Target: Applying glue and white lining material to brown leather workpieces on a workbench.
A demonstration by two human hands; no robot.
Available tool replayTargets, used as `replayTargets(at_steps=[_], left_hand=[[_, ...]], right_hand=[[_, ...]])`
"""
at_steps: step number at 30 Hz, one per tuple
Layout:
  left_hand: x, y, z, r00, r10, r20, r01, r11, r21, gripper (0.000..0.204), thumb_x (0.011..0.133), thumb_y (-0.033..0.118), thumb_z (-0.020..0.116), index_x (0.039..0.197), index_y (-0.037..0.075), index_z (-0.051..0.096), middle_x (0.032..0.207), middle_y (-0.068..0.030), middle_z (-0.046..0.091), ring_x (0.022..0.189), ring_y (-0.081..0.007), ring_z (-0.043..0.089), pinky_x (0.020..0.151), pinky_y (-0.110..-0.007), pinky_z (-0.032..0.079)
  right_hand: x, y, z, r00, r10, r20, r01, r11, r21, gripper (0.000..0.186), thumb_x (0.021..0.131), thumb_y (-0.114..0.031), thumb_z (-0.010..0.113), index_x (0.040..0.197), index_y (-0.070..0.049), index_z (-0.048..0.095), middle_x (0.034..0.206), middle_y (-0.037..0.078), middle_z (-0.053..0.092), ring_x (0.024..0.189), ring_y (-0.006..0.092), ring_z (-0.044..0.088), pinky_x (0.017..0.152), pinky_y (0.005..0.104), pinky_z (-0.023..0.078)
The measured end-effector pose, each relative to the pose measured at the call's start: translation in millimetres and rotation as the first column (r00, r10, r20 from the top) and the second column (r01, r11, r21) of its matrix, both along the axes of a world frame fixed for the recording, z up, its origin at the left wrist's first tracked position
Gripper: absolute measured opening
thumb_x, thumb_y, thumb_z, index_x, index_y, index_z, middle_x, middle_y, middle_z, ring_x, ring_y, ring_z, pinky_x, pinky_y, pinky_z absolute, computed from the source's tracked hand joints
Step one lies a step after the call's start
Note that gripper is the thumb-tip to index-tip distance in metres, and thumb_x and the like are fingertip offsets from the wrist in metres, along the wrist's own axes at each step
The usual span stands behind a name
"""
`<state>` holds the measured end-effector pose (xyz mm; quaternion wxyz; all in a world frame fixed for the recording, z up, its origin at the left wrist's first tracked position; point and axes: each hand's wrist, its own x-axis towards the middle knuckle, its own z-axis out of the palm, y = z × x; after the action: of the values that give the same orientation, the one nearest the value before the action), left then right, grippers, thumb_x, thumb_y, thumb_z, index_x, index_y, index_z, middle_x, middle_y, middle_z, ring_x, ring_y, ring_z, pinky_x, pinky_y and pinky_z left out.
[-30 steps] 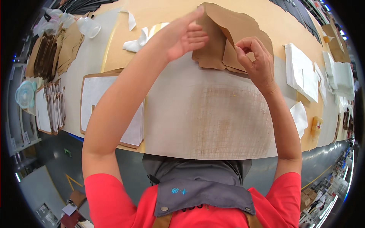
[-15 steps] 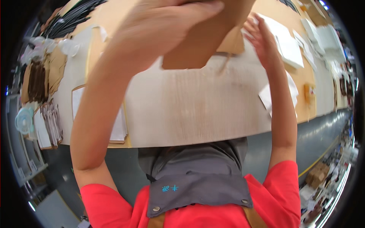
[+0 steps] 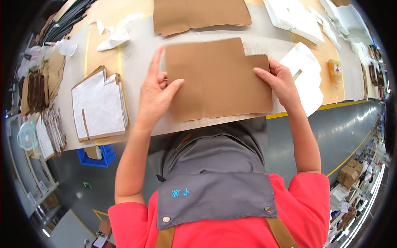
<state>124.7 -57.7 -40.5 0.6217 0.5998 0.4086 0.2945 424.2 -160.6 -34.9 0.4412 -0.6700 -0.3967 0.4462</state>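
Note:
A flat brown leather-like panel (image 3: 219, 80), with a step cut out of its far right corner, is in front of me at the table's near edge. My right hand (image 3: 284, 84) grips its right edge, thumb on top and fingers partly hidden behind. At the left edge, my left hand (image 3: 155, 97) has its thumb over the panel, its index finger stretched out and its other fingers curled against the edge. Beyond lies a stack of similar brown panels (image 3: 202, 16). Left of my left hand is a pile of white-faced, brown-edged pieces (image 3: 99, 105).
White sheets (image 3: 306, 82) lie right of my right hand, near a small yellow-orange container (image 3: 335, 68). White blocks (image 3: 293, 20) are at the far right. Dark strips (image 3: 68, 20) and folded brown pieces (image 3: 39, 91) line the left. A blue crate (image 3: 97, 156) is below the table.
The brown panel, raised and blurred before, has come down toward me. My left hand has dropped to its left edge, and my right hand has closed on its right edge.

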Motion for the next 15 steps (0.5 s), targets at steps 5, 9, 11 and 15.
replayTargets(at_steps=[5, 9, 11, 15], left_hand=[[6, -9, -7, 0.994, 0.09, -0.061, -0.087, 0.995, 0.053, 0.078, 0.086, -0.001, 0.068, 0.153, 0.017, 0.033, 0.092, -0.0049, 0.069, 0.079, -0.0068, 0.061, 0.071, -0.023, 0.05], [-1, -6, 2, 0.923, 0.082, -0.376, 0.004, 0.975, 0.222, 0.063, 0.083, 0.005, 0.072, 0.142, 0.012, 0.051, 0.097, -0.0086, 0.065, 0.078, -0.0135, 0.062, 0.071, -0.029, 0.052], [-7, -11, 5, 0.827, 0.094, -0.554, 0.103, 0.944, 0.313, 0.059, 0.082, 0.007, 0.074, 0.138, 0.011, 0.055, 0.104, -0.0112, 0.064, 0.084, -0.0174, 0.063, 0.075, -0.031, 0.052], [-1, -14, 1, 0.802, 0.256, -0.54, 0.202, 0.734, 0.648, 0.053, 0.085, 0.013, 0.073, 0.135, 0.01, 0.057, 0.128, -0.0112, 0.055, 0.117, -0.0263, 0.055, 0.094, -0.039, 0.047]], right_hand=[[-4, -10, -6, 0.993, -0.007, 0.121, 0.01, 1.0, -0.026, 0.026, 0.093, -0.014, 0.067, 0.112, 0.004, 0.064, 0.094, 0.004, 0.069, 0.084, 0.0077, 0.062, 0.076, 0.0244, 0.051], [-8, -9, -4, 0.85, -0.012, 0.526, 0.012, 1.0, 0.004, 0.032, 0.087, -0.017, 0.073, 0.114, -0.002, 0.065, 0.09, 0.006, 0.068, 0.075, 0.0137, 0.062, 0.073, 0.0276, 0.052], [7, -11, -2, 0.728, -0.136, 0.672, 0.043, 0.987, 0.153, 0.049, 0.083, -0.023, 0.078, 0.126, -0.008, 0.059, 0.108, 0.009, 0.064, 0.085, 0.0187, 0.06, 0.072, 0.0305, 0.052], [163, -40, 6, 0.132, -0.339, 0.932, 0.211, 0.928, 0.307, 0.055, 0.085, -0.032, 0.077, 0.128, -0.006, 0.056, 0.124, 0.014, 0.059, 0.106, 0.0279, 0.059, 0.087, 0.0401, 0.049]])
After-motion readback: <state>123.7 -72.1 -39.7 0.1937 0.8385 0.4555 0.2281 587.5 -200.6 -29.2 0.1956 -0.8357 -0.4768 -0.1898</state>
